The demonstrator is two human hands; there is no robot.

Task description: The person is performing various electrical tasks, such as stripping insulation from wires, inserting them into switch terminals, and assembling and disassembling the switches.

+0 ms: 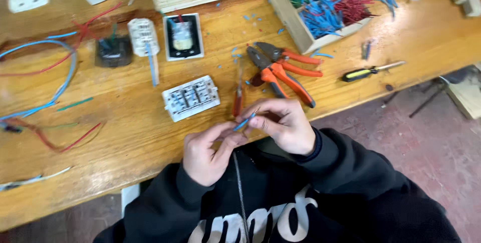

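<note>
A short blue wire piece point(244, 122) is pinched between both hands at the near edge of a wooden workbench point(125, 138). My left hand point(208, 153) grips its lower end with thumb and fingers. My right hand point(283, 123) pinches its upper end, where a bare tip shows. A white switch module point(191, 97) lies face up just beyond the hands. A red-handled screwdriver point(238, 97) lies beside it.
Orange-handled pliers point(280, 67) lie beyond my right hand. A wooden box point(293, 20) holds blue, red and green wire cuttings. A yellow-black screwdriver point(371, 71), white switch parts point(183, 36) and loose blue and red wires point(60, 72) lie around the bench.
</note>
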